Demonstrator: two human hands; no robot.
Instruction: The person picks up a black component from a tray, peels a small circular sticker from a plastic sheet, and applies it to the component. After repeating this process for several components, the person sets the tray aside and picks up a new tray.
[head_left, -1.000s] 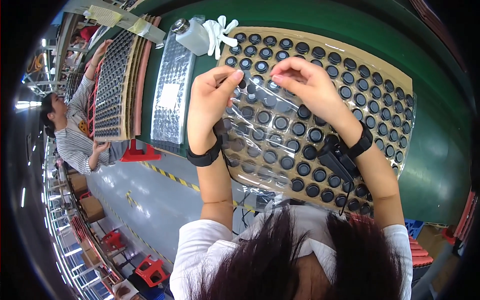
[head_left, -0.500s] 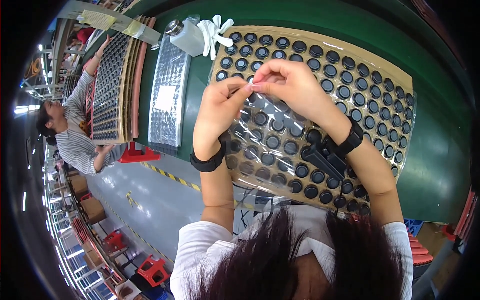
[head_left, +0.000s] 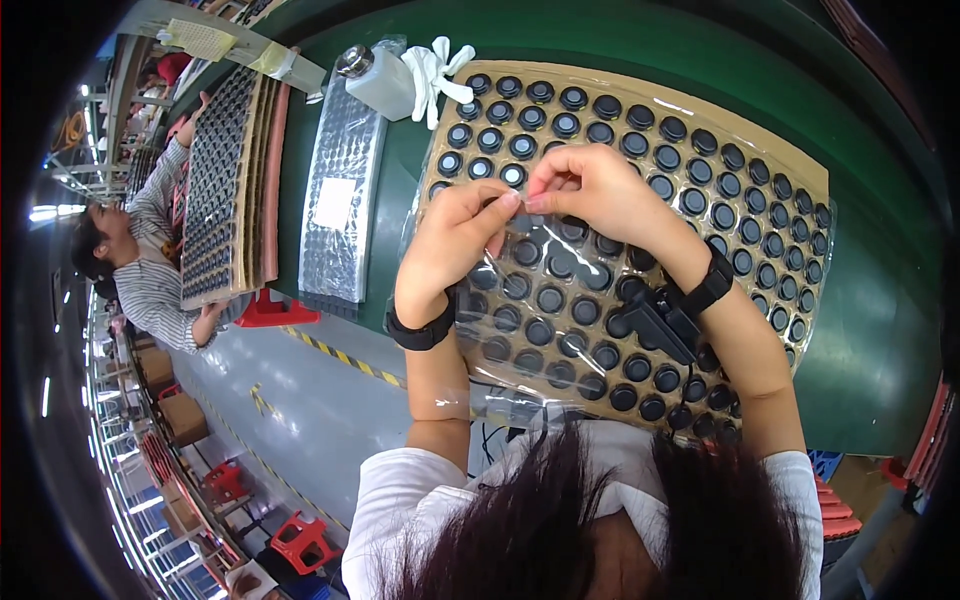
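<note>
A clear plastic sheet [head_left: 455, 395] with grey round patches hangs from my left hand [head_left: 445, 240], whose thumb and forefinger pinch its top edge. My right hand [head_left: 600, 190] is closed in a pinch right beside the left fingertips; the small thing between its fingers is too small to name. Both hands are above a brown cardboard tray [head_left: 650, 92] that holds rows of round black parts [head_left: 722, 215]. Some parts at the far left carry a pale disc on top. The sheet covers part of the tray's near left side.
White gloves [head_left: 432, 80] and a bottle with a metal cap [head_left: 382, 85] stand beyond the tray's left corner. Clear-wrapped packs [head_left: 335, 220] lie left on the green table [head_left: 880, 330]. Further left a person [head_left: 150, 260] handles stacked trays [head_left: 215, 200]. A red stool [head_left: 305, 542] stands on the floor.
Both hands have shifted slightly toward me and right, and their fingertips are a little further apart. The co-worker's arms have moved along the stacked trays.
</note>
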